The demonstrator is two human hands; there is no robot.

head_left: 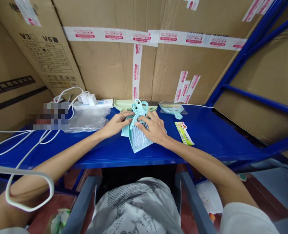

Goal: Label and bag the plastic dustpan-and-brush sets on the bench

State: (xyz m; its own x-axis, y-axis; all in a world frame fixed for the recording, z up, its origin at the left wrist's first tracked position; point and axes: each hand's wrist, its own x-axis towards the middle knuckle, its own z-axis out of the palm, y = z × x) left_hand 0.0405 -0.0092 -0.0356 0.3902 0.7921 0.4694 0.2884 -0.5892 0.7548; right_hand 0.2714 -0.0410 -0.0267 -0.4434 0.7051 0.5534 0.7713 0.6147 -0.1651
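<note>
A small light blue hand brush (141, 138) with pale bristles lies nested on a light blue dustpan (126, 130) near the table's front edge. Their looped handles point away from me. My left hand (118, 123) grips the dustpan's left side near the handle, with thumb and fingers close together. My right hand (155, 127) lies over the right side, its fingers curled on the brush just below the handle. The hands cover part of both pieces. Behind them lies a pale green dustpan (121, 104), partly hidden by the blue handles.
On the blue table (212, 136) are a bagged light blue dustpan set (171, 110) and a yellow-green label card (184, 133). Clear plastic bags (87, 119), a white power strip (105, 103) and white cables (24, 159) lie left. Cardboard (105, 68) stands behind; a blue metal frame (231, 74) rises right.
</note>
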